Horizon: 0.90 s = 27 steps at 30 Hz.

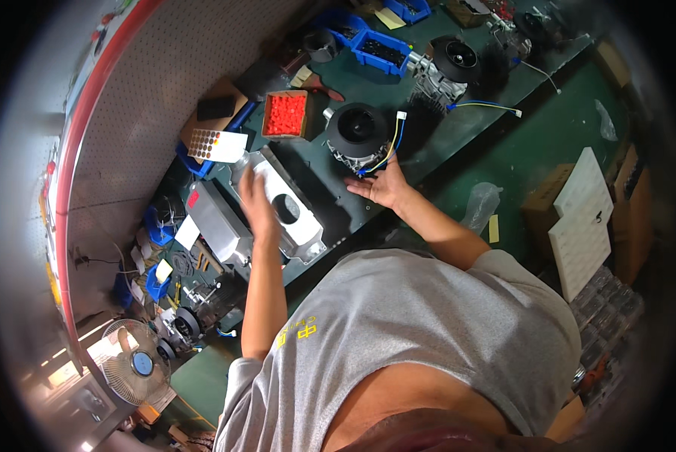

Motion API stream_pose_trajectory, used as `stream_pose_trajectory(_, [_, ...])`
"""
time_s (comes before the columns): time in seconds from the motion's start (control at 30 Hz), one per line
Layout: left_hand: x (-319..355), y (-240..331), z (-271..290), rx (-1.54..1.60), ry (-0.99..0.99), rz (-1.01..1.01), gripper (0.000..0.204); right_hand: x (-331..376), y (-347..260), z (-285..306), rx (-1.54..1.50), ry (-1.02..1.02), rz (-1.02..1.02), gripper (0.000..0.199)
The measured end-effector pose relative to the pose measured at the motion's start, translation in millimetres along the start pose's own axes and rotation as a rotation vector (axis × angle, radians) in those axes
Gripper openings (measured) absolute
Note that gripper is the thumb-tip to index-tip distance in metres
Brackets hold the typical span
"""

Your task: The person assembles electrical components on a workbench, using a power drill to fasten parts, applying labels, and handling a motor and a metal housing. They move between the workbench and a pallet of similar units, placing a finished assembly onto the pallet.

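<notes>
My right hand (384, 185) is open, palm partly up and fingers stretched, beside the near side of a motor unit with a round black fan wheel (357, 129). A blue and yellow cable (395, 142) with a white plug rises from that unit, close to my fingertips. Whether the fingers touch the metal body I cannot tell. Farther left, my left hand (256, 202), open and slightly blurred, hovers at the left edge of an open white-lined metal housing half (296, 215) with a round hole. A closed grey housing (220, 218) lies left of it.
A box of red caps (286, 114), a sheet of round stickers (216, 145) and blue bins (382, 52) stand farther back on the green bench. Another fan unit (443, 69) sits at the back right. A fan (135, 363) is at lower left, white foam boards (583, 226) at right.
</notes>
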State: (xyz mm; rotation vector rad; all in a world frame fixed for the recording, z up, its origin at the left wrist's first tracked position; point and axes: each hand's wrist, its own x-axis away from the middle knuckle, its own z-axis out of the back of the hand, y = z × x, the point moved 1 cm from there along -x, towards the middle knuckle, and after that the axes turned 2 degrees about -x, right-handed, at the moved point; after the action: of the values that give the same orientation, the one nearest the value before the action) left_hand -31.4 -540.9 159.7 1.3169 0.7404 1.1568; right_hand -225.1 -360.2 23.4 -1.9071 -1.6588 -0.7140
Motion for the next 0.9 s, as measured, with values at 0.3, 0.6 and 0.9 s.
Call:
stream_pose_trajectory(0.3, [2,40,-146,-0.091,-0.587,-0.210,0.045,-3,-6,-1,-0.087,-0.078,-0.099,0.092])
stream_pose_trajectory(0.6, [68,25,-98,-0.009,-0.606,-0.092,0.048,16,12,17,-0.256,-0.292,-0.063,0.052])
stream_pose_trajectory(0.9, [83,-19,-15,0.046,-0.427,0.273,0.045,18,11,20,0.316,-0.174,0.115,0.049])
